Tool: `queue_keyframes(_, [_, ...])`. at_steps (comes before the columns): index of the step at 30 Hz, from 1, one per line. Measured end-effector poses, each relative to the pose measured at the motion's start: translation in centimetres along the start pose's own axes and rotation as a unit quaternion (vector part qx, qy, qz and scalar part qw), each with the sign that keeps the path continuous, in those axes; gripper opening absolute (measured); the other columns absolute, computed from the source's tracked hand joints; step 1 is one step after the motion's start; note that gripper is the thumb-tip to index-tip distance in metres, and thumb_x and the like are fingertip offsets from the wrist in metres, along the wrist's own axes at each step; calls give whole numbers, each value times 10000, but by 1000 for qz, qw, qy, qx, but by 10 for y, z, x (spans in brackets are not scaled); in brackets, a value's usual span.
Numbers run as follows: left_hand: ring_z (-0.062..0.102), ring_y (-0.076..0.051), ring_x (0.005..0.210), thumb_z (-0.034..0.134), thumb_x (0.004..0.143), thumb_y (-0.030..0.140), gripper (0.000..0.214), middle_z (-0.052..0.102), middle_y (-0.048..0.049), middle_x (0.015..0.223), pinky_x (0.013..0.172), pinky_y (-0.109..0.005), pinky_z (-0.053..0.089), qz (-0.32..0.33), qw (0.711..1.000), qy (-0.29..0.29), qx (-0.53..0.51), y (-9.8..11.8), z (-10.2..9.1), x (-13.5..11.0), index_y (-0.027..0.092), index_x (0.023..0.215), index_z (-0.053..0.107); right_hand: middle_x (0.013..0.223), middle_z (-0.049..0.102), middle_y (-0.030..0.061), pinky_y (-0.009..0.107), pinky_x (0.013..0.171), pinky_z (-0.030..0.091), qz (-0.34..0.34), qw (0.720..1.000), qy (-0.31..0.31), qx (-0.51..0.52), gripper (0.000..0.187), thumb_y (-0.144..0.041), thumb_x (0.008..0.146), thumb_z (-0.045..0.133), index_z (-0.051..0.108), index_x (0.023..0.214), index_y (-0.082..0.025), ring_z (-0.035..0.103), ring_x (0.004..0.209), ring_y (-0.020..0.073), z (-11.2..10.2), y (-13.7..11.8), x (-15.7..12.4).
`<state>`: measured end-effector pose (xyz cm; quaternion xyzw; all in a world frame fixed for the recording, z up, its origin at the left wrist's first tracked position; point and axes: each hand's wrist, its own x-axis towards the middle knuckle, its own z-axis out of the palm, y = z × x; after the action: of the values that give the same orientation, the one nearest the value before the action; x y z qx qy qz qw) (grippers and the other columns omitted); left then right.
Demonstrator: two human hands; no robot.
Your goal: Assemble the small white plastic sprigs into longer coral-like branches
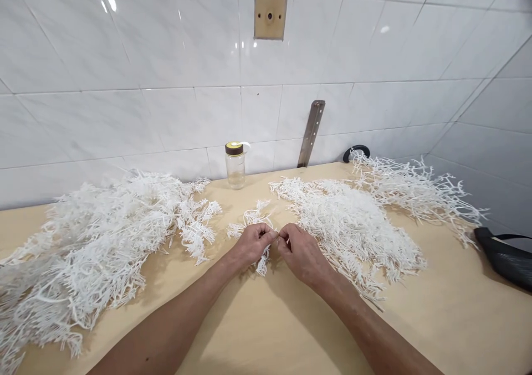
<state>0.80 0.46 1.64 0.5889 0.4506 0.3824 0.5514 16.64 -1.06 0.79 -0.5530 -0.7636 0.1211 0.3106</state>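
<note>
My left hand (254, 243) and my right hand (300, 251) meet at the middle of the wooden table (257, 330), fingers pinched together on a small white plastic sprig (262, 264) that hangs down between them. More loose white sprigs (249, 220) lie just beyond the hands. A big heap of white branched plastic pieces (91, 242) fills the table's left side. Another heap (353, 225) spreads to the right of my right hand, touching its wrist.
A clear jar with a brown lid (235, 164) stands by the tiled wall. A metal bar (311, 133) leans on the wall, a black curved object (356, 152) beside it. A black item (502, 258) lies at the right edge.
</note>
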Motion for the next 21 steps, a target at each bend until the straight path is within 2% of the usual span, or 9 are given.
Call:
queue_keyframes(7, [423, -91, 536, 672, 764, 513, 376, 482, 36, 597, 496, -217, 330, 20, 1000, 4, 12, 2, 0, -1, 159, 697, 560, 686, 609, 16, 264, 566, 349, 119, 991, -39, 37, 116, -231, 839, 476, 517, 733, -208, 545, 630, 174, -9, 5, 3])
queue_keyframes(12, [357, -66, 446, 690, 737, 573, 435, 436, 64, 529, 428, -204, 281, 1, 999, 47, -23, -1, -4, 2, 173, 681, 530, 713, 625, 24, 279, 610, 384, 137, 990, 39, -6, 79, -202, 807, 492, 527, 735, -210, 561, 666, 186, -27, 23, 7])
queue_keyframes(17, [379, -60, 443, 747, 707, 553, 430, 476, 55, 530, 441, -200, 333, -15, 995, 13, -100, -1, -9, 3, 162, 700, 570, 719, 656, 41, 313, 635, 414, 201, 971, 129, -17, 60, -249, 813, 535, 574, 829, -206, 601, 660, 209, -49, 46, 12])
queue_keyframes(21, [417, -62, 453, 779, 694, 515, 406, 526, 33, 560, 432, -191, 334, -24, 989, -1, -144, 0, -11, 5, 156, 710, 590, 852, 676, 87, 363, 685, 446, 177, 955, 225, -78, 138, -286, 829, 574, 617, 909, -182, 602, 657, 207, -65, 62, 13])
